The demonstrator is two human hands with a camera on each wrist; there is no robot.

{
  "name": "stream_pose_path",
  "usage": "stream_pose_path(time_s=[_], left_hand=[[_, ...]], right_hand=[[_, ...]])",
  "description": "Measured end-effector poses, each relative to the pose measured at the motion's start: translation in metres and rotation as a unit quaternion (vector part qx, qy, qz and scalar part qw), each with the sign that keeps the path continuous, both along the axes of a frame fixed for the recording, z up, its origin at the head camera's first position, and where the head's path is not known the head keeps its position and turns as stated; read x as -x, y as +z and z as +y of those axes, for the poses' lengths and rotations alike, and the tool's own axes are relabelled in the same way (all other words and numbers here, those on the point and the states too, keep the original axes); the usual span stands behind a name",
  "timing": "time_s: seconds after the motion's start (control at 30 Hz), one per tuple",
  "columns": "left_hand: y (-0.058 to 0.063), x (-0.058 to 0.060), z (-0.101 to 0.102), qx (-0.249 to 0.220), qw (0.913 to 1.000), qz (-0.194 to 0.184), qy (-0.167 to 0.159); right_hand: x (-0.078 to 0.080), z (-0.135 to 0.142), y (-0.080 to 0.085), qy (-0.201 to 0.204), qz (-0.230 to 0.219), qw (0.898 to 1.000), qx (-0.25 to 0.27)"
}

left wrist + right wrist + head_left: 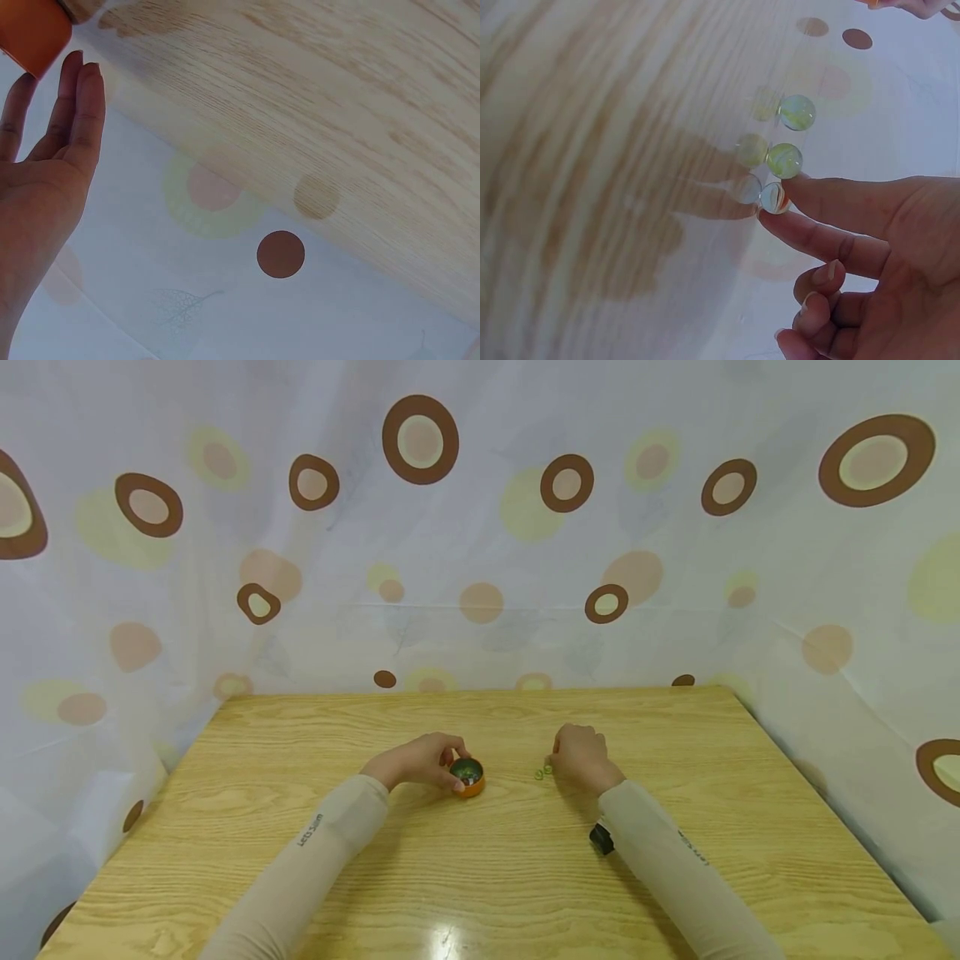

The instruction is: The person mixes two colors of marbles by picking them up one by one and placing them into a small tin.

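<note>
My left hand (423,762) grips a small orange bowl (474,790) by its rim, thumb on the near side and fingers on the far side. Its inside is dark green and shiny. In the left wrist view the bowl (31,34) shows only in the top corner. Thumb and forefinger of my right hand (870,247) pinch a clear marble (775,198) with an orange and white swirl, low on the table. The other fingers are curled in. Just beyond it, two clear marbles with yellow-green swirls, a nearer one (785,160) and a farther one (796,112), rest in a row.
The wooden table (480,877) carries everything, its glossy top mirroring the marbles. A small black object (602,838) sits beside my right forearm, partly behind the sleeve. A pale cloth with round prints (480,643) hangs along the back and both sides.
</note>
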State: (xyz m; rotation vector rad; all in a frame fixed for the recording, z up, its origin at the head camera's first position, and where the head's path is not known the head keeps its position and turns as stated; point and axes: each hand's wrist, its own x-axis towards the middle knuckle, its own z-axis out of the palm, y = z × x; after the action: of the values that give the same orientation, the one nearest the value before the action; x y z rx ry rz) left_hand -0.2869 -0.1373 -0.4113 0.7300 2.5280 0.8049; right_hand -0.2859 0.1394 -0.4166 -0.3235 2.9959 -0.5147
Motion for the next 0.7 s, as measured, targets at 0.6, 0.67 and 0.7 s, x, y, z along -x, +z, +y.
stream_pose_path(time_s=[0.6, 0.67, 0.7], left_hand=[[0.0026, -0.0017, -0.0005, 0.001, 1.0000, -0.003, 0.000], [0.0030, -0.0019, -0.0003, 0.000, 1.0000, -0.002, 0.000], [0.0031, -0.0018, -0.0002, 0.000, 1.0000, 0.000, -0.001]], right_hand=[[0.0011, 0.0006, -0.0010, -0.005, -0.011, 1.000, 0.008], [0.0019, 0.0009, -0.0016, -0.006, -0.012, 1.000, 0.008], [0.0021, 0.0008, -0.0015, -0.006, -0.010, 1.000, 0.008]])
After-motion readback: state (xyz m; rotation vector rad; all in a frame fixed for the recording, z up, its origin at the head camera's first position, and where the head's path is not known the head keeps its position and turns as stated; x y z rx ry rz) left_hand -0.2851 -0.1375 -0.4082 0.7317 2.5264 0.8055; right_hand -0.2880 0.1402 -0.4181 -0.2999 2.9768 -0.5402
